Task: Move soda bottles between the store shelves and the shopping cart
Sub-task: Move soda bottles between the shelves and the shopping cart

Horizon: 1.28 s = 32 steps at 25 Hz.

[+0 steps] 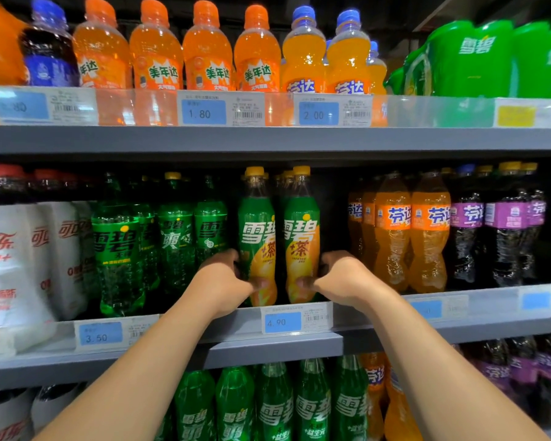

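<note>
Far to the left on the middle shelf (268,348) I see white packs (19,259) with red writing. Next to them stand green bottles (118,249). Then comes my left hand (223,278). Its fingers go round the back of the left bottle (257,240) and my thumb lies on the front, low down, so I have a good hold of it. This bottle is green on top and yellow below, with a yellow cap. It stands up straight at the front of the shelf. Just beside it, with a thin dark gap between, stands the right bottle (301,240), which looks the same. My right hand (341,275) holds that one the same way, fingers behind and thumb in front. Under the two bottles, a blue tag (282,322) on the shelf edge says 4.90. To the right of my right hand stand orange bottles (411,233), and after them dark bottles (490,230) with purple labels.
</note>
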Each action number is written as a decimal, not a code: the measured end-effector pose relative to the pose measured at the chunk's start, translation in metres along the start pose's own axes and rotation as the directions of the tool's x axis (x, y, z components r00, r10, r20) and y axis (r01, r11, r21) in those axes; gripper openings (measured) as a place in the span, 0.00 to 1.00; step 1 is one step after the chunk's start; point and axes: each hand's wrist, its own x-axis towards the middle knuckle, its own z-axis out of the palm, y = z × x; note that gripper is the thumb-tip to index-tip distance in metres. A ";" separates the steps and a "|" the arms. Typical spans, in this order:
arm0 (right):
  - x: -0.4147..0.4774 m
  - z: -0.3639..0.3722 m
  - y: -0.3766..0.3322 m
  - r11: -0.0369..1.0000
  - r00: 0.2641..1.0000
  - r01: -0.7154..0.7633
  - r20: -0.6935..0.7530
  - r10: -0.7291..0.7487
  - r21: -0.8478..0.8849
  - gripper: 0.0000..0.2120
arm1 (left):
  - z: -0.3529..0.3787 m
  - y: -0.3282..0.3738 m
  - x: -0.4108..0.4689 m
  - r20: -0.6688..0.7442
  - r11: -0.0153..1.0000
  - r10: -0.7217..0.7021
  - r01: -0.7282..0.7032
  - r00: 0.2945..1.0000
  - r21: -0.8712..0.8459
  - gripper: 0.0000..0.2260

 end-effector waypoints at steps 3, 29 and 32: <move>0.001 -0.002 -0.001 1.000 1.000 0.002 0.017 -0.002 0.005 0.29 | 0.000 -0.001 0.003 0.009 1.000 0.012 -0.012 1.000 -0.003 0.37; -0.036 -0.006 -0.011 0.935 0.889 0.290 -0.419 -0.183 0.205 0.27 | 0.000 0.003 -0.016 -0.338 0.974 0.210 -0.225 0.918 -0.004 0.34; -0.061 -0.026 0.001 0.858 0.794 0.491 -0.481 -0.371 0.149 0.22 | 0.003 0.006 -0.028 -0.474 0.904 0.426 -0.382 0.771 0.191 0.26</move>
